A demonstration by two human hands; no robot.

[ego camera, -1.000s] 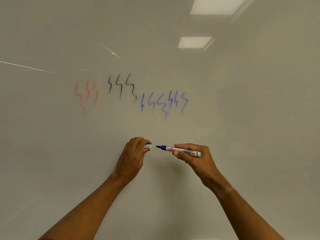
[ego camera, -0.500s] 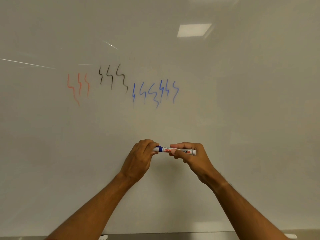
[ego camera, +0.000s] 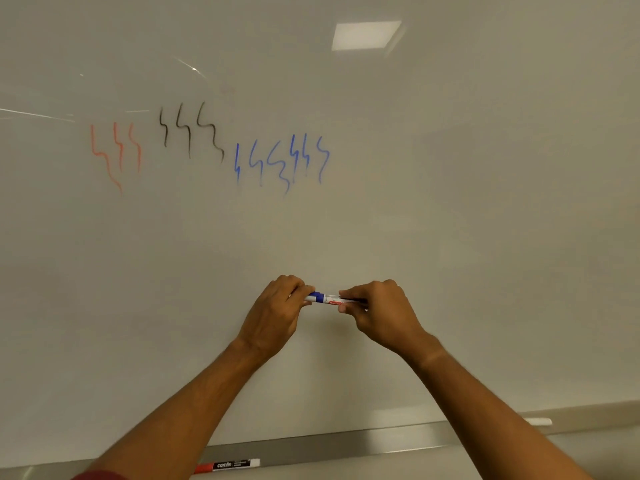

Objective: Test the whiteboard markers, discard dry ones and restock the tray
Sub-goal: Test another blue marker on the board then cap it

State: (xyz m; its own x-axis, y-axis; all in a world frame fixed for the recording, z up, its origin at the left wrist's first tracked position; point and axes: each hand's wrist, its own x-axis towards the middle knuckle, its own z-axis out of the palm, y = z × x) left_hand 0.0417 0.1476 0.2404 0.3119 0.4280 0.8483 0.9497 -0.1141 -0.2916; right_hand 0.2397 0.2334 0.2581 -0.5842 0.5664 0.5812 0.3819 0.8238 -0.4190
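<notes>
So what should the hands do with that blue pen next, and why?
Probably set the blue marker down in the tray beside the red marker. Its cap looks pushed on between the left hand and right hand, and blue squiggles show it writes.

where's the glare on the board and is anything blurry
Head view: a ceiling light reflects as a bright patch upper right on the whiteboard, with thin streaks of glare at left; the blue test marks look slightly soft; wide-angle bends the tray.
</notes>
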